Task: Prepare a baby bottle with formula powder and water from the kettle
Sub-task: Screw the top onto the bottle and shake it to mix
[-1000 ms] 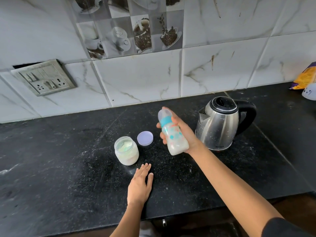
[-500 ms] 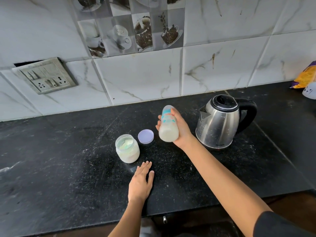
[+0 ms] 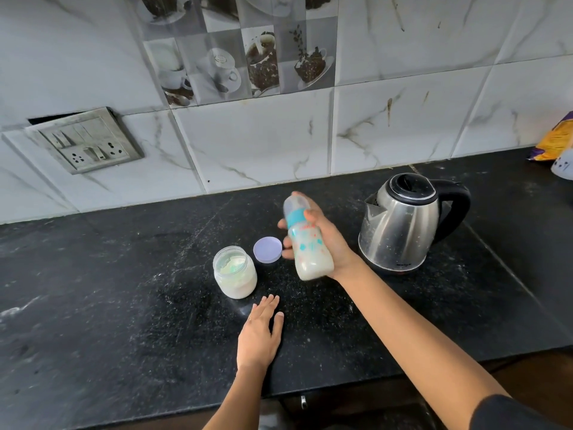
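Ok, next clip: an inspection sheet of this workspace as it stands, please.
surface: black stone counter, dusted with white specks.
job's things: capped bottle of milky liquid, tilted, off the counter; open powder jar; lilac lid beside it; kettle, closed.
clutter: yellow packet and a white item at the right edge.
grips: right hand holds the bottle; left hand flat on the counter, empty.
cables: nothing seen.
surroundings: marble-look tiled wall; switch plate tilted off it.

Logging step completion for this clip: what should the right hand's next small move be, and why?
Probably stand the bottle upright on the counter. The right hand grips it tilted aloft, cap on, contents milky, so mixing looks done; the jar is open, lid beside it.
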Action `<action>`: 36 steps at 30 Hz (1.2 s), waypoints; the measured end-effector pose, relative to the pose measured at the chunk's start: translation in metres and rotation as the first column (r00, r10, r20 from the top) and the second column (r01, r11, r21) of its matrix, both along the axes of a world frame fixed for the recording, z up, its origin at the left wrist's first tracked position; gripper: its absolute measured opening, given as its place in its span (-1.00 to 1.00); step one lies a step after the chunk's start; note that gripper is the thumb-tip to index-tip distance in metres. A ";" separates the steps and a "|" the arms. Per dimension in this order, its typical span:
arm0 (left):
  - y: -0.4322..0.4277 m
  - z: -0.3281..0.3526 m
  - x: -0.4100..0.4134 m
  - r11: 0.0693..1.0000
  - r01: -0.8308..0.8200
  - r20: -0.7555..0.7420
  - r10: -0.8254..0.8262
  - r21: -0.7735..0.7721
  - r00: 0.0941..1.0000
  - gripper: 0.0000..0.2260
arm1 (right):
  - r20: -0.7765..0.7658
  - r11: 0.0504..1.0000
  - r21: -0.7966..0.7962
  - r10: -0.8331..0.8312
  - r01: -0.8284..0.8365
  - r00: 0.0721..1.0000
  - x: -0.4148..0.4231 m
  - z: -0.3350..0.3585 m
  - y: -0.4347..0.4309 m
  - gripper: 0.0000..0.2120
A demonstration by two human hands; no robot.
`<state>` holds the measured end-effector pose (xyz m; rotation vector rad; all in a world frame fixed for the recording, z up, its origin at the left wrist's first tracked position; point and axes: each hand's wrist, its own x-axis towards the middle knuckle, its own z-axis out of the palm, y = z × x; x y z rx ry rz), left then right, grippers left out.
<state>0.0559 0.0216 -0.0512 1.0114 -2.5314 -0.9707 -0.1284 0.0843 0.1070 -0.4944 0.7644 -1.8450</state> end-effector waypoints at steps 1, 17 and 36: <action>0.000 0.000 0.000 1.000 0.003 0.001 -0.003 -0.003 1.000 -0.64 | 0.121 0.995 0.046 -0.098 0.093 0.988 -0.002 0.003 -0.005 -0.58; -0.002 0.000 0.000 1.000 0.001 0.022 -0.002 0.009 1.000 -0.63 | 0.089 0.998 0.058 -0.034 0.029 0.995 -0.009 -0.010 0.008 -0.46; -0.001 0.002 0.001 1.000 0.011 0.003 -0.011 -0.022 1.000 -0.64 | 0.230 0.986 0.107 -0.146 0.125 0.962 -0.003 -0.016 0.007 -0.57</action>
